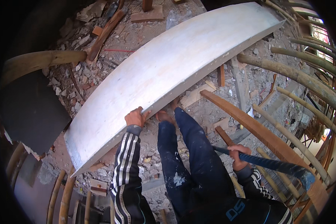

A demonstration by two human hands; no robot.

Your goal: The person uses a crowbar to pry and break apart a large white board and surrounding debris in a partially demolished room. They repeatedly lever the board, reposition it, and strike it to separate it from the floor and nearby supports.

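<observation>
A long white panel (168, 63) with a curved far edge and a raised straight near rim lies slanted across the view. My left hand (136, 117) is closed over its near rim, the knuckles up and the fingertips partly hidden. At my right side, my right hand (238, 155) is wrapped round a dark blue pipe-like bar (274, 164). One thin end of the bar points toward my legs; its thicker, ridged end reaches to the lower right. My bare feet (164, 116) stand against the panel's near side.
Broken rubble (78, 80) covers the ground. A long brown timber (250, 121) slants along the right, beside several bamboo poles (291, 74). A black sheet (31, 110) is at the left, below a thick bamboo pole (44, 61). Wood offcuts (147, 15) lie beyond the panel.
</observation>
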